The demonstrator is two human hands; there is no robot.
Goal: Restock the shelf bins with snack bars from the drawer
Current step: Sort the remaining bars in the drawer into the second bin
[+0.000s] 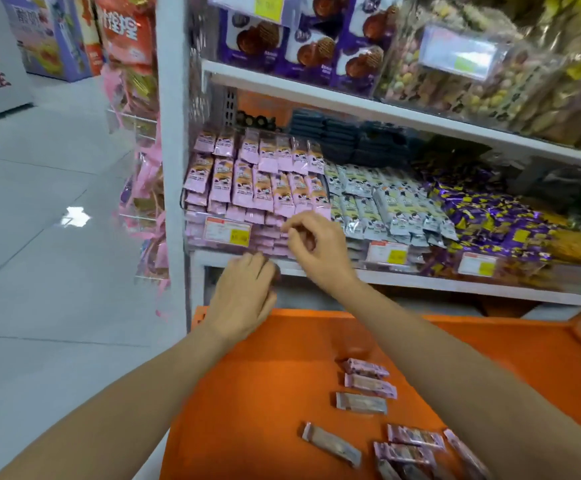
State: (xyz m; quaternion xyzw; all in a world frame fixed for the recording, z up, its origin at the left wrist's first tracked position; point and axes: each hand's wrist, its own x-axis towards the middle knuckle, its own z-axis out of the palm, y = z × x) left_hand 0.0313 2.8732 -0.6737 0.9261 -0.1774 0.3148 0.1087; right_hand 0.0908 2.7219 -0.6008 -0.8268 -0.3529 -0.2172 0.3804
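Pink-wrapped snack bars (254,181) fill the clear bin (226,233) at the left end of the middle shelf. My right hand (316,247) is raised at the bin's front, thumb and fingers curled, pinching what looks like a pink bar (284,231) against the stacked ones. My left hand (244,292) hovers just below the bin at the shelf edge with its back to the camera; its curled fingers are hidden. Several loose pink bars (368,382) lie on the orange drawer (264,375) below, near my right forearm.
Grey-white bars (386,202) and purple packets (483,216) fill the neighbouring bins. Dark packs (344,140) sit behind them. Biscuit packs (302,43) stand on the shelf above. A white upright (174,133) with hanging pink bags (147,202) borders the left, and tiled floor (39,202) lies beyond it.
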